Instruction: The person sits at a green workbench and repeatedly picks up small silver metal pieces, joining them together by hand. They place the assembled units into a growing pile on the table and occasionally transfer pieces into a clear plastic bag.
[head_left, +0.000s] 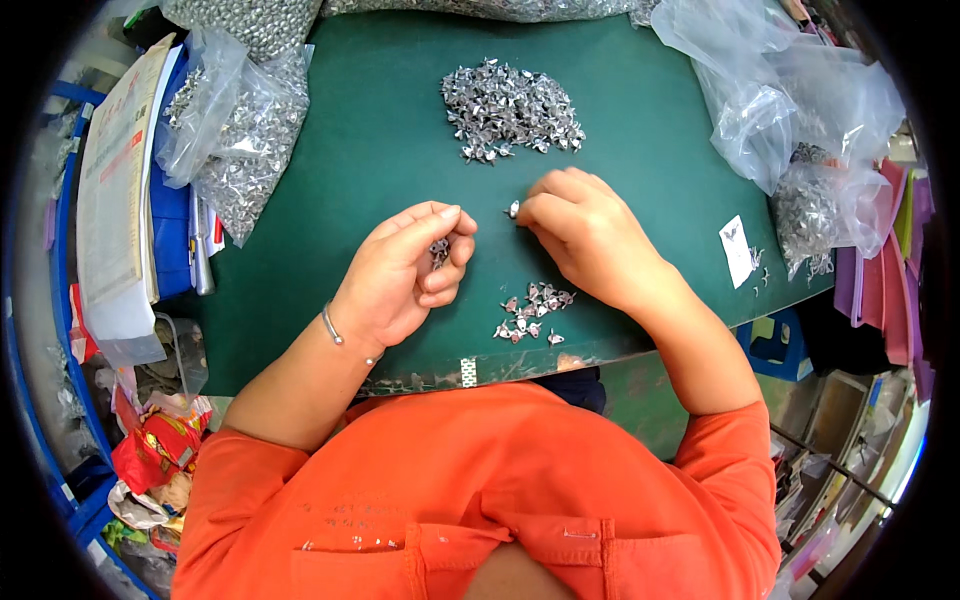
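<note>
My left hand (405,265) is curled over the green tabletop, closed around several small silver metal pieces (439,252) that show between thumb and fingers. Across from it, my right hand (585,225) pinches one small silver metal piece (513,209) between thumb and fingertips. Just beyond both hands lies a big heap of the same shiny metal pieces (512,108). A smaller loose group of metal pieces (533,312) rests near the table's front edge, below my right hand. Their exact kind is too small to make out.
Clear bags of metal parts stand at the back left (250,150) and right (808,215). A white card (736,251) lies on the green table (350,110) at right, beside a few thin metal bits (759,262). Stacked papers (125,190) flank the left edge; a blue stool (775,345) stands below right.
</note>
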